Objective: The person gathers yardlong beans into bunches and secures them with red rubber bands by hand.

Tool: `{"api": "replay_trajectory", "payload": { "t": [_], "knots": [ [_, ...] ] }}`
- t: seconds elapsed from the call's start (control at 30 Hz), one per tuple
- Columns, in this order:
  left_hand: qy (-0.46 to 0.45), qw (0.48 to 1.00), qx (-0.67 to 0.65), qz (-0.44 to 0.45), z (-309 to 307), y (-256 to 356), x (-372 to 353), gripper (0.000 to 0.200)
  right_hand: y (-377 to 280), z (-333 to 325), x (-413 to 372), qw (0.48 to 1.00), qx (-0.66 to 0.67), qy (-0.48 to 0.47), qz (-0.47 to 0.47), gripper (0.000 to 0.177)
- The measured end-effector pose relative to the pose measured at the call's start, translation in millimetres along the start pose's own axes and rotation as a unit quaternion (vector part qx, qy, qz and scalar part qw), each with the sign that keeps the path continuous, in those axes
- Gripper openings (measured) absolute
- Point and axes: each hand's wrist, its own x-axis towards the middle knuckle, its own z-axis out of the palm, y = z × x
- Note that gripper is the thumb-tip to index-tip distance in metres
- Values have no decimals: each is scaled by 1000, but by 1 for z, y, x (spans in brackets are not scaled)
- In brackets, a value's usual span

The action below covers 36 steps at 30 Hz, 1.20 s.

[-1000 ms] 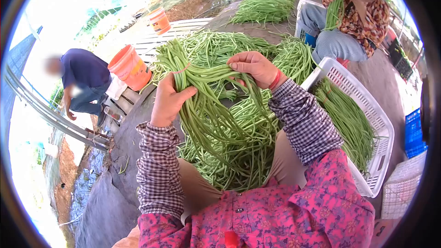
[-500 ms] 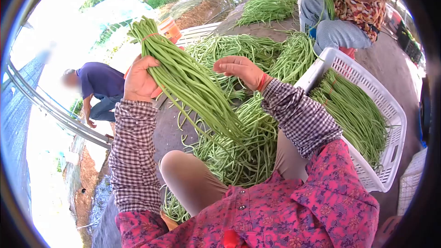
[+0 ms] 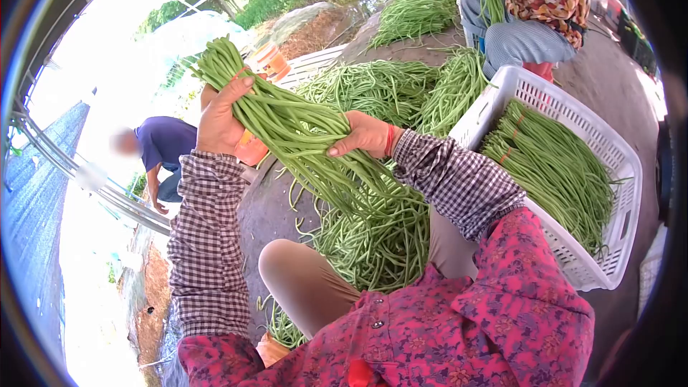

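A thick bundle of long green beans [image 3: 290,118] slants across the middle of the view, with a red band [image 3: 241,73] around its upper end. Just below that band, my left hand [image 3: 222,120] is closed around the bundle from the left. Farther down, my right hand [image 3: 364,135] grips the bundle from the right, thumb in front and the other fingers hidden behind the beans. The loose tails hang over a heap of long beans [image 3: 383,240] between my knees.
At right stands a white plastic crate [image 3: 622,244] holding banded bean bundles [image 3: 548,172]. More loose beans [image 3: 376,86] lie ahead on the ground. A co-worker [image 3: 527,21] sits at upper right holding beans; another person [image 3: 168,147] bends over at left. An orange bucket [image 3: 271,62] stands behind the bundle.
My right hand was beside the bundle with its fingers extended and is now closed around it. The bundle's upper end has shifted slightly left and down.
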Motion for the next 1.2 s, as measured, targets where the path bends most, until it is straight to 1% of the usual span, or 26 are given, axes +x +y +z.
{"api": "replay_trajectory", "payload": {
  "t": [0.03, 0.07, 0.1, 0.13, 0.2, 0.23, 0.3, 0.33, 0.37, 0.43, 0.5, 0.53, 0.57, 0.63, 0.67, 0.77, 0.8, 0.83, 0.87, 0.9, 0.93, 0.97, 1.03, 1.07, 1.13, 1.2],
  "knots": [
    [1, 1000, 20, 19, 5, 5, 0, 34, 4, -8, 1, 998, 20, -52, 19, 61],
    [-26, 998, 34, 39, 13, 12, -2, 33, 5, -15, 0, 993, 39, -104, 37, 66],
    [-36, 996, 61, 60, 17, 18, -1, 33, 5, -24, -2, 985, 58, -156, 54, 71],
    [-45, 992, 88, 79, 19, 22, 1, 34, 0, -35, -5, 982, -7, -163, 96, 86],
    [-59, 982, 143, 106, 26, 34, -1, 36, -19, -47, -16, 993, -110, -24, 31, 90],
    [-52, 961, 233, 138, 29, 37, -1, 36, -30, -47, -18, 986, -163, 46, -1, 93],
    [-34, 893, 402, 197, 36, 41, -2, 37, -45, -42, -17, 982, -143, 81, -97, 97],
    [-59, 839, 465, 277, 49, 38, -1, 43, -52, -42, -19, 975, -135, 99, -145, 100],
    [-70, 859, 420, 284, 60, 34, -3, 46, -62, -33, -17, 965, -178, 102, -162, 101],
    [-55, 894, 393, 210, 64, 28, -6, 42, -77, -12, -5, 938, -264, 114, -193, 103],
    [-111, 960, 214, 146, 72, 24, -3, 38, -101, 13, 4, 906, -373, 105, -170, 110],
    [-137, 977, 119, 110, 75, 24, -1, 36, -110, 31, 10, 900, -385, 99, -180, 99],
    [-150, 977, 98, 116, 78, 24, 1, 38, -117, 45, 14, 893, -397, 92, -190, 89],
    [-173, 975, 59, 128, 80, 27, 4, 41, -130, 51, 17, 960, -258, 60, -87, 66],
    [-143, 976, 72, 146, 80, 27, 5, 48, -133, 51, 20, 982, -182, 42, -38, 55],
    [-167, 972, -33, 162, 84, 22, 13, 54, -138, 50, 16, 990, -34, 98, -92, 34],
    [-195, 971, -20, 134, 82, 10, 14, 66, -141, 49, 5, 986, -8, 132, -103, 30],
    [-209, 973, -29, 89, 75, -8, 14, 75, -144, 46, 1, 984, 8, 148, -102, 29],
    [-207, 976, -54, 47, 75, -29, 8, 81, -146, 41, -3, 981, 24, 165, -101, 28],
    [-213, 974, -72, -18, 79, -42, -2, 88, -149, 38, -5, 977, 41, 184, -101, 27],
    [-226, 966, -104, -73, 76, -65, -5, 90, -148, 31, -7, 978, 43, 173, -107, 26],
    [-244, 959, -114, -87, 81, -76, -12, 92, -148, 29, -10, 978, 43, 172, -109, 27],
    [-280, 937, -188, -87, 89, -89, -16, 75, -150, 25, -15, 979, 40, 169, -111, 27],
    [-263, 941, -188, -96, 97, -90, -18, 66, -148, 18, -14, 985, -10, 123, -121, 25],
    [-228, 949, -185, -114, 114, -87, -27, 50, -150, 17, -18, 988, -20, 100, -115, 29],
    [-233, 929, -253, -140, 120, -88, -30, 40, -153, 18, -25, 989, -42, 83, -117, 35]
  ]
}}
